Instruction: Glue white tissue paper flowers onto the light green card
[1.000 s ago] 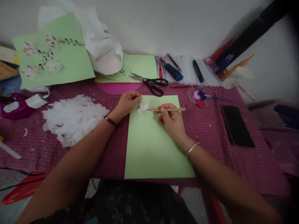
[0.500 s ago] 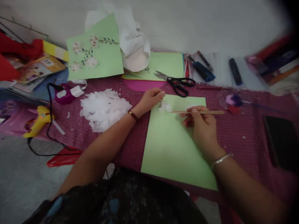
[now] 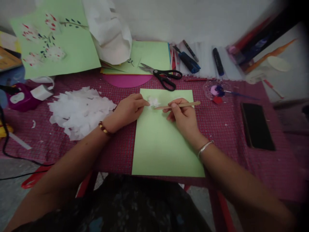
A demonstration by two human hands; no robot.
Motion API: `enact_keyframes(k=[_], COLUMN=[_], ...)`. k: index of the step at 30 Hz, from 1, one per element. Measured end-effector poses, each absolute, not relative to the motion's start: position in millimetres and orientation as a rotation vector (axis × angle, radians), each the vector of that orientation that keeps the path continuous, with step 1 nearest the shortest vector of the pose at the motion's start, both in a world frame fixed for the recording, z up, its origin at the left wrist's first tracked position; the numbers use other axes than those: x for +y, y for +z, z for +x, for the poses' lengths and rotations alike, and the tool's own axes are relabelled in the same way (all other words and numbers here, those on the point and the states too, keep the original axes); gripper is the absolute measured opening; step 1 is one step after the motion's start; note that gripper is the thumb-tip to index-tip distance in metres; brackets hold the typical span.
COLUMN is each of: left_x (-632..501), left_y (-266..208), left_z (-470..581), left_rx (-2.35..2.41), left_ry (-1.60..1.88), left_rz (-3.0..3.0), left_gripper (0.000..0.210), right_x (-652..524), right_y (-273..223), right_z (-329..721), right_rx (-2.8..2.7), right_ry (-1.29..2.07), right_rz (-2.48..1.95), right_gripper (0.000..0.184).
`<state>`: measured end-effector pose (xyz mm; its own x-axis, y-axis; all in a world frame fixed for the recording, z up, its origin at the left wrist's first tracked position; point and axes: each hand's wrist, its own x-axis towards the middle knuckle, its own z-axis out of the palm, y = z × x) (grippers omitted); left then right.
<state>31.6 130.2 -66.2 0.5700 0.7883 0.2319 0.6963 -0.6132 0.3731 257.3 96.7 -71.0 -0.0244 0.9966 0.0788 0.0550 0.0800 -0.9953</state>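
A sheet of light green paper lies in front of me, with a small tuft of white tissue-like pieces near its top left corner. My right hand is closed round a thin wooden stick, held almost level. Its tapered tip points left and meets or nearly meets the lower edge of the tuft. My left hand rests at the sheet's left edge, index finger stretched towards the tuft and its tip beside it; the other fingers are loosely bent. Left of that hand lies a heap of white cut pieces.
Black-handled scissors lie behind the sheet. A green card with white and red flowers leans at the back left, beside a purple object. Rightward are a marker, a paint-stained plastic piece and a dark phone.
The view has shifted, so most things appear further left. The left hand has drawn back slightly from above the sheet's corner to beside the tuft. The stick's tip stays at the tuft.
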Motion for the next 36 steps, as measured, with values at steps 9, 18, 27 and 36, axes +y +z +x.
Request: enact_keyframes(k=[9, 18, 27, 36], left_x=[133, 131, 138, 136], left_y=[-74, -73, -68, -62], left_z=[36, 48, 58, 51], left_rx=[1.315, 1.361, 1.398, 1.307], left_ry=[0.665, 0.734, 0.764, 0.773], left_rz=[2.575, 2.531, 2.346, 2.236], left_gripper=[0.022, 0.008, 0.011, 0.005], right_x=[103, 105, 103, 104], right_y=[-77, -78, -77, -78], right_z=[253, 253, 255, 255], right_rx=[-1.313, -1.333, -1.248, -1.239], right_ry=[1.136, 1.095, 1.091, 1.115], right_rz=[-1.129, -1.124, -1.113, -1.087], right_gripper=[0.02, 0.023, 0.026, 0.03])
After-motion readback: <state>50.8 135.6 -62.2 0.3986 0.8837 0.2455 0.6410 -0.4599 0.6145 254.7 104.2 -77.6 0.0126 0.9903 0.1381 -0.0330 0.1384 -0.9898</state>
